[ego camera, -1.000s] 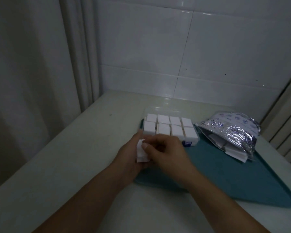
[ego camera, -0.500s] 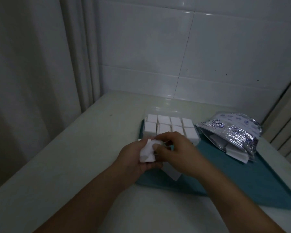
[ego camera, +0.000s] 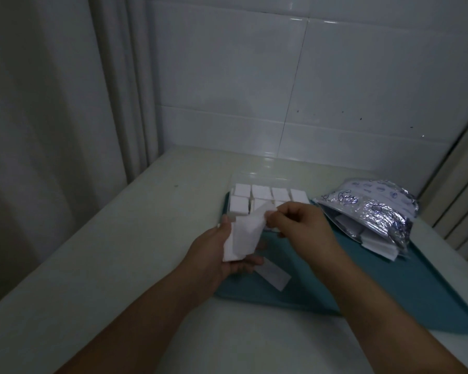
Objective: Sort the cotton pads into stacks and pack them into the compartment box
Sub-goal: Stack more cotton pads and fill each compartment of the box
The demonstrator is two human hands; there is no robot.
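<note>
Peeling now | right hand (ego camera: 299, 225) fingers pinch pad corner | left hand (ego camera: 222, 255) grips raised cotton pads (ego camera: 242, 238)

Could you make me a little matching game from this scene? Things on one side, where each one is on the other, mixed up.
Things:
1. small pad stack
2. loose pad
3. foil bag
4. compartment box

Places:
A. right part of the tray
B. far left corner of the tray
C. held in the left hand
D. flat on the tray, near the hands

Pairs: 1-C, 2-D, 3-A, 4-B
</note>
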